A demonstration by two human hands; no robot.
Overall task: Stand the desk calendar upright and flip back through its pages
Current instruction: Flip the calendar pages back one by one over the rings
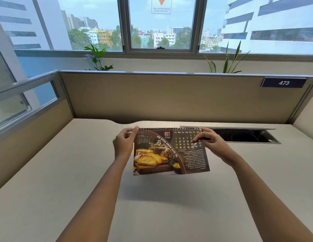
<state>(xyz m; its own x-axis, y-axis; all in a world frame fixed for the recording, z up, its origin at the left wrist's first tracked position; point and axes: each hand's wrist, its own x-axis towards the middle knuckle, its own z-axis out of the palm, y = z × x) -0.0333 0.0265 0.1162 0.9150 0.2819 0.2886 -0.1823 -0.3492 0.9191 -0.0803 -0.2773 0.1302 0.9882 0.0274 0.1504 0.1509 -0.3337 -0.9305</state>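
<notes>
both hands are pinching the desk calendar (170,151) by its top corners, left hand (123,145) and right hand (214,145) level, long axis running side to side above the desk (64,172).

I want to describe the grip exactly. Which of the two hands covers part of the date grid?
The right hand: its fingers lie over dates on the calendar. The left hand only pinches the top left corner by the spiral.

Desk calendar (170,151): dark brown page, yellow bread photo, orange "OCT"; desk (152,206) plain cream.
</notes>
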